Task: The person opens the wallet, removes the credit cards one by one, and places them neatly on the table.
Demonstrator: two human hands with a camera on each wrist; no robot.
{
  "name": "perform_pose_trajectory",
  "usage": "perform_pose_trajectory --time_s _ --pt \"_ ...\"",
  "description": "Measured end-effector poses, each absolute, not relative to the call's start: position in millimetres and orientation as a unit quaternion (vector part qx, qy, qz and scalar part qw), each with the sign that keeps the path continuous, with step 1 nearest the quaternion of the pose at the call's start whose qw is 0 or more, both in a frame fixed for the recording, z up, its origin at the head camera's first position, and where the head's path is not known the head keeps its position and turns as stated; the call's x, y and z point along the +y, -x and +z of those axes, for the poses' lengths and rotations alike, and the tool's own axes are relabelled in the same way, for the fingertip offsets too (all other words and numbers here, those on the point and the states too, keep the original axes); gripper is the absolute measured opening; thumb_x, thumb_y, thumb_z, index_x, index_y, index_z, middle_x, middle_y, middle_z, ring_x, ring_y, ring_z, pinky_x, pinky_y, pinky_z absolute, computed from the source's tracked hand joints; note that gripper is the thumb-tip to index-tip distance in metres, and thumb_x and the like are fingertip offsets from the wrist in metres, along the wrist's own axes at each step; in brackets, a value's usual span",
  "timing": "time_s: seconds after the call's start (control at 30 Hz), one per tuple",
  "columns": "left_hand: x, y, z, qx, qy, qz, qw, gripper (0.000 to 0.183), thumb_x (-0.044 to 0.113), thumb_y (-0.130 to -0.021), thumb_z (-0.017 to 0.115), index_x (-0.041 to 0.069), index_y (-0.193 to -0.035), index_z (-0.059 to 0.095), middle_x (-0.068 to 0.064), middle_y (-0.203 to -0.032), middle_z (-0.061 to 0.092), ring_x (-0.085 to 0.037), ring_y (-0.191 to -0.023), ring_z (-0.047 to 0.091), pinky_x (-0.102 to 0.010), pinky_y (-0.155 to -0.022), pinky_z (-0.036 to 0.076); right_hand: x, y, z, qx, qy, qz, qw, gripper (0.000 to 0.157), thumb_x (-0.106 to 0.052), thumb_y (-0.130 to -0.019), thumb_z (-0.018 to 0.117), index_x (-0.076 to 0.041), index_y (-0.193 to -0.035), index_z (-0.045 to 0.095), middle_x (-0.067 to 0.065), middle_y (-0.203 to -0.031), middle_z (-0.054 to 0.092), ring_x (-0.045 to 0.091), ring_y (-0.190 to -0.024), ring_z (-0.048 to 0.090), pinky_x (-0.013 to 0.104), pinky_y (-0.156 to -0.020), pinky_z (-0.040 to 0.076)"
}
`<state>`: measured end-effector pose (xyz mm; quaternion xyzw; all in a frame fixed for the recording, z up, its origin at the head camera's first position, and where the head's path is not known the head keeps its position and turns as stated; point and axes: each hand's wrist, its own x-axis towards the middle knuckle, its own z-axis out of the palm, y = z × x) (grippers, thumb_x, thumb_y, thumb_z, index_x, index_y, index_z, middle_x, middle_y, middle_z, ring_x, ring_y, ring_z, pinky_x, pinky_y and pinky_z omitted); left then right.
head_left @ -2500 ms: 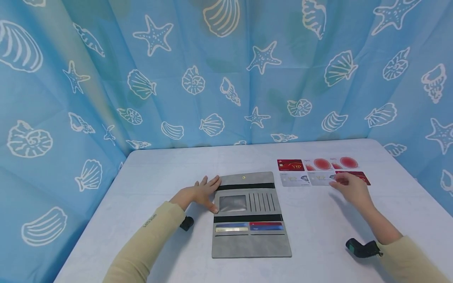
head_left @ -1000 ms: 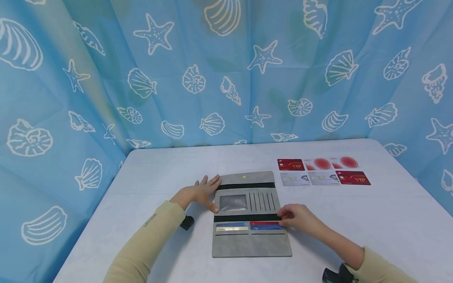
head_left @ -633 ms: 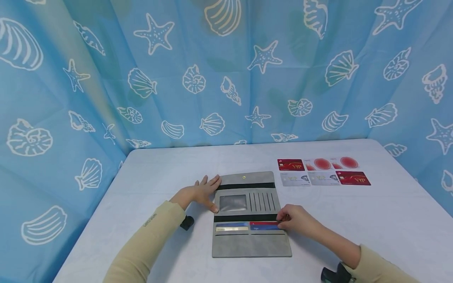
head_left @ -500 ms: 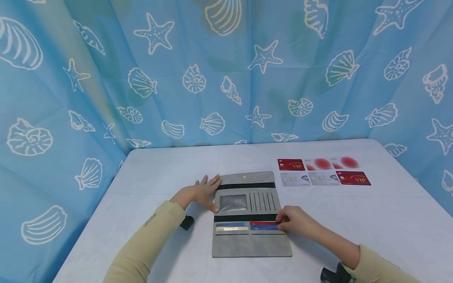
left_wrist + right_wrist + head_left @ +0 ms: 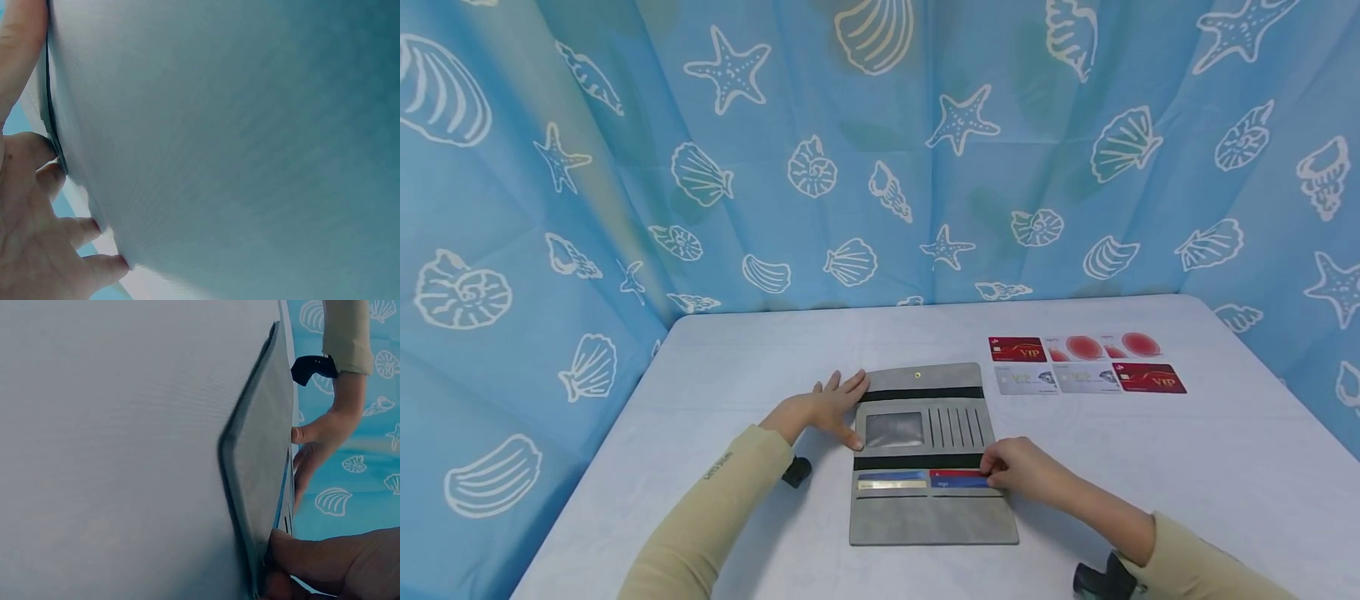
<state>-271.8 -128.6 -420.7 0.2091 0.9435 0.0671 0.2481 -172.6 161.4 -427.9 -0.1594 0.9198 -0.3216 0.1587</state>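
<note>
Touching wallet: left hand, fingers spread, gripping nothing
Right hand: fingers bent at blue card, grip unclear
Six cards: near desk's far right corner

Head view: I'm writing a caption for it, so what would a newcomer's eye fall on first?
Probably the blue curtain with white seashells and starfish, filling the whole background. Next comes the open grey wallet on the white tablecloth, with the left hand at its left edge and the right hand at its right. Six cards in two rows stand out at the far right of the table.
</note>
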Motion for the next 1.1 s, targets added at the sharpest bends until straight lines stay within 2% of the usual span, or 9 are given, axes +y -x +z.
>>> perform_pose_trajectory --time_s 0.23,1.1 --pt "-129 273 -422 0.942 -0.213 0.067 0.25 0.109 0.048 -0.07 0.073 0.015 -0.149 0.005 0.0 -0.155 -0.004 -0.033 -0.14 -0.01 -0.055 -0.11 0.0 159 172 -424 0.919 0.153 -0.316 0.181 0.009 0.003 -0.079 0.066 -0.005 -0.078 0.062 -0.001 -0.071 0.056 0.012 -0.066 0.05 0.023 -0.062 0.048" --pt "-129 272 -421 0.943 -0.205 0.07 0.253 0.108 0.048 -0.07 0.073 0.017 -0.149 0.005 0.001 -0.155 -0.004 -0.031 -0.14 -0.011 -0.053 -0.11 -0.001 157 172 -417 0.93 0.148 -0.283 0.179 0.011 -0.001 -0.077 0.069 -0.006 -0.074 0.061 -0.001 -0.068 0.054 0.012 -0.065 0.05 0.025 -0.064 0.05"
